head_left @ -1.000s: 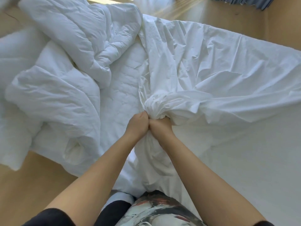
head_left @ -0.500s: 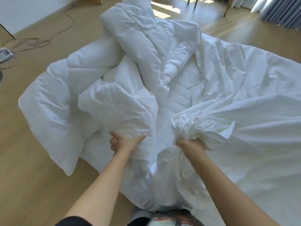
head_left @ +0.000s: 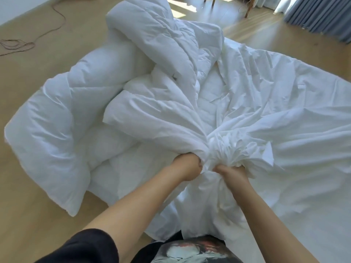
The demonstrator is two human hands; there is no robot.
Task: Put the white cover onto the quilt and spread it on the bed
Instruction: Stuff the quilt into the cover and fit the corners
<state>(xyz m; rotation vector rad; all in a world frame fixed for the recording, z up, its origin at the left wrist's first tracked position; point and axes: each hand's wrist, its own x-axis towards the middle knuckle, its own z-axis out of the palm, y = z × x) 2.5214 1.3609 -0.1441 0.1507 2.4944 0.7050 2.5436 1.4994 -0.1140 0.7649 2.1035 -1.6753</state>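
Grips a corner of the quilt (head_left: 57,130) in the curled left hand (head_left: 187,166) at centre frame and clenches the gathered white cover (head_left: 284,111) in the right hand (head_left: 230,172) just beside it, probably to feed that corner inside, with quilt heaped left and cover spread right across the bed (head_left: 313,215).

Quilt (head_left: 62,120): padded white cloth, matt, puffy. Cover (head_left: 275,103): thin white cloth, matt, creased. Floor (head_left: 38,215): pale wood, smooth, slight sheen. Curtain (head_left: 321,16): grey-blue cloth, pleated.
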